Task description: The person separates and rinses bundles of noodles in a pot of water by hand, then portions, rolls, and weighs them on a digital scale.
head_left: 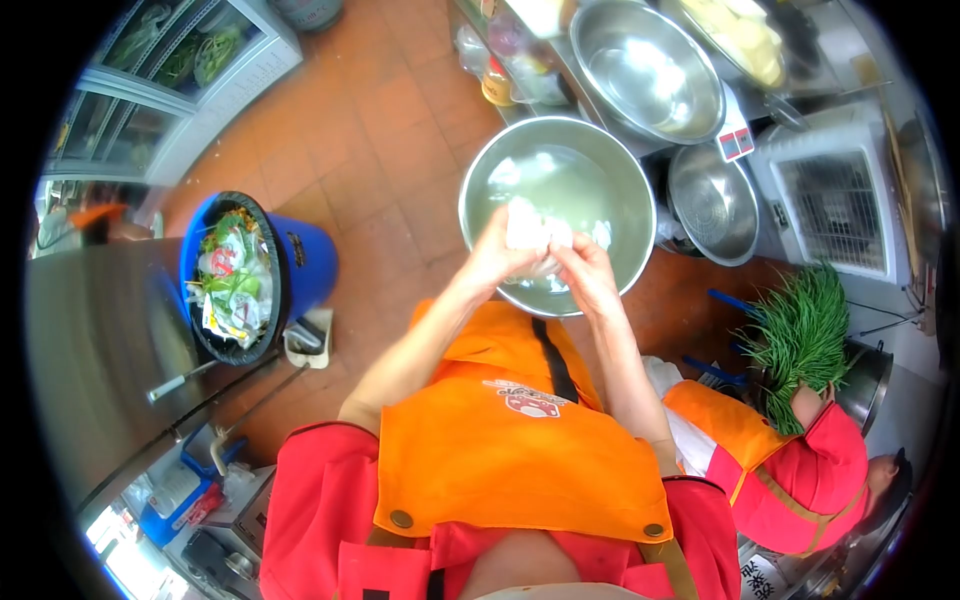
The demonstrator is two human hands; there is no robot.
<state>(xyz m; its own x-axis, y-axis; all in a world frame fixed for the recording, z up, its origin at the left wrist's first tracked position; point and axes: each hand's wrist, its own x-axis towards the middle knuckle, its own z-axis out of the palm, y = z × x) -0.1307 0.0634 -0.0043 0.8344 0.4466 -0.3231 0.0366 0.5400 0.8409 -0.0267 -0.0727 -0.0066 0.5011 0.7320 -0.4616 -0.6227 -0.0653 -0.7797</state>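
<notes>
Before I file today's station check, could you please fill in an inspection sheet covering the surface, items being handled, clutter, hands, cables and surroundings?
Surface: reddish-brown tiled floor; what supports the large metal bowl is hidden.
Items handled: a soft white lump, held over the bowl, which contains pale liquid; contact with the liquid cannot be told.
Clutter: a blue bin of food scraps at left; more metal bowls at upper right.
Hands: left hand and right hand both grip the lump.
Cables: none certain; thin dark lines at far right are too small to identify.
Surroundings: a co-worker at right beside long green stalks; a glass-fronted cabinet at upper left.
</notes>
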